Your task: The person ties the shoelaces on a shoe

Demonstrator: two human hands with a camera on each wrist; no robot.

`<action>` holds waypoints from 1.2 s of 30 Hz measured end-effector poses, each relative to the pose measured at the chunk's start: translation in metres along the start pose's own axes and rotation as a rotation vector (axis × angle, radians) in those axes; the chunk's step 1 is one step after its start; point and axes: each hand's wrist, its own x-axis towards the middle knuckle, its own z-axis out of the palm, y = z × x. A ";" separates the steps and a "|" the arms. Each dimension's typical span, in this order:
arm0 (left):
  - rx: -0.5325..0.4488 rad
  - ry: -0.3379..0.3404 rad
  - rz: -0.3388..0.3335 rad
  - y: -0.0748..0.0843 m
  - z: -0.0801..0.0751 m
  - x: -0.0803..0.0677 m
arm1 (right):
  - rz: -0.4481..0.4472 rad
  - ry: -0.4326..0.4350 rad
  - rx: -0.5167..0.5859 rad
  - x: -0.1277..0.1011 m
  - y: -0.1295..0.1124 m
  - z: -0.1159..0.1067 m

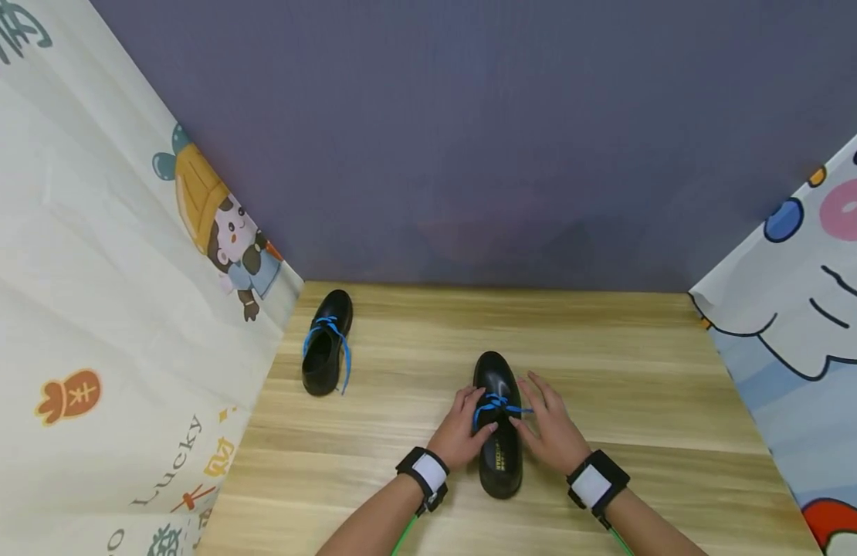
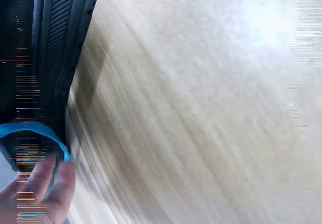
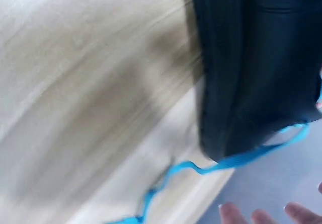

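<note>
A black leather shoe (image 1: 499,455) with a blue lace (image 1: 499,403) stands on the wooden table (image 1: 630,401), toe pointing away from me. My left hand (image 1: 463,432) rests against its left side, fingers curled at a loop of the lace (image 2: 48,133); the fingertips (image 2: 48,189) show just under that loop. My right hand (image 1: 550,425) lies at the shoe's right side with its fingers spread and straight. A lace end (image 3: 236,159) runs loose past the shoe (image 3: 251,73), above the right fingertips (image 3: 261,216).
A second black shoe (image 1: 326,344) with a blue lace stands at the table's far left. Printed curtains (image 1: 109,309) hang along both sides, and a grey wall (image 1: 470,139) closes the back. Bare wood surrounds the shoes.
</note>
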 end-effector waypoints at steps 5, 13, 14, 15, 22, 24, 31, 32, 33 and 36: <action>-0.016 0.001 -0.036 0.001 -0.003 0.002 | 0.048 -0.059 0.033 0.002 0.006 0.011; -0.053 -0.007 -0.074 0.002 -0.005 0.000 | 0.135 -0.103 0.044 0.000 0.000 0.014; -0.060 -0.012 -0.075 0.002 -0.006 0.000 | 0.137 -0.100 0.043 0.000 -0.001 0.013; -0.068 -0.020 -0.078 0.001 -0.006 0.000 | 0.138 -0.096 0.036 0.000 -0.001 0.013; -0.070 -0.005 0.019 -0.002 -0.006 0.000 | 0.148 -0.118 0.039 0.003 0.000 0.012; -0.059 0.013 0.062 -0.003 -0.006 0.000 | 0.155 -0.141 0.100 0.004 0.002 0.011; -0.095 0.019 0.080 -0.006 -0.013 0.004 | 0.135 -0.191 0.328 0.005 0.012 0.010; -0.120 0.004 0.065 -0.007 -0.015 0.006 | 0.124 -0.199 0.352 0.005 0.014 0.009; -0.142 -0.011 0.051 -0.007 -0.016 0.006 | 0.109 -0.204 0.378 0.005 0.015 0.008; -0.190 -0.045 0.016 -0.009 -0.019 0.007 | 0.087 -0.239 0.437 0.004 0.017 0.004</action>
